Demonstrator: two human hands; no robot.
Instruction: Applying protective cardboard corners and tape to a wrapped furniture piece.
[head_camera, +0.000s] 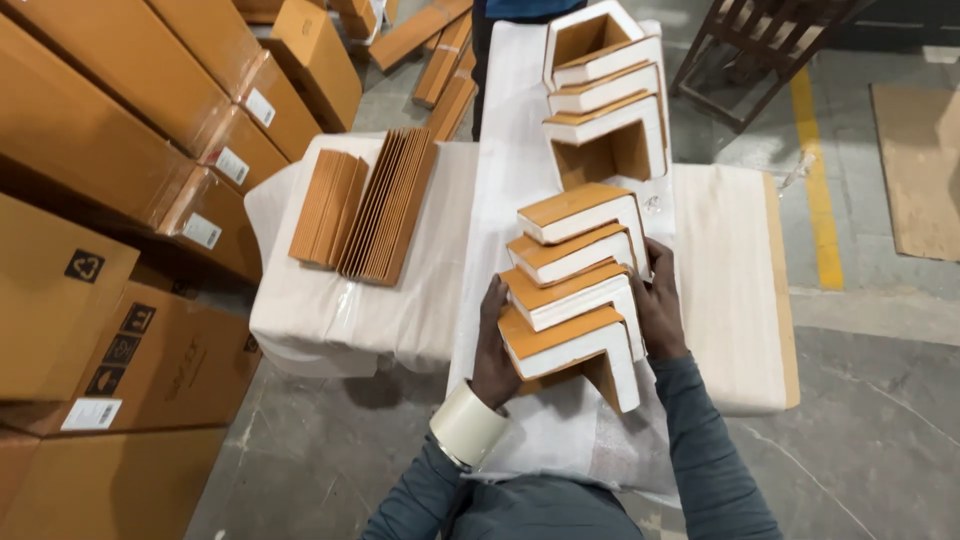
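Four L-shaped corner pieces (578, 290) sit nested in a row on the white-wrapped slab (520, 150), near its close end; the nesting keeps them square and lets two hands press them as one block; each is stiff board, white on the outer face and orange-brown on the cut edge and inside. The left hand (492, 345) braces the row's left side, fingers (492, 300) pressed together flat against it; the right hand (660, 305) does the same on the right, its fingers closed along the white faces; a roll of tape (466, 424) rides the left wrist like a bangle. Farther along the slab stands a second nested set (607, 95); left of it, on the cloth-covered worktop (330, 310), lean ribbed cardboard sheets (365, 205); brown cartons (130, 120) stack along the left on the concrete floor (880, 420).
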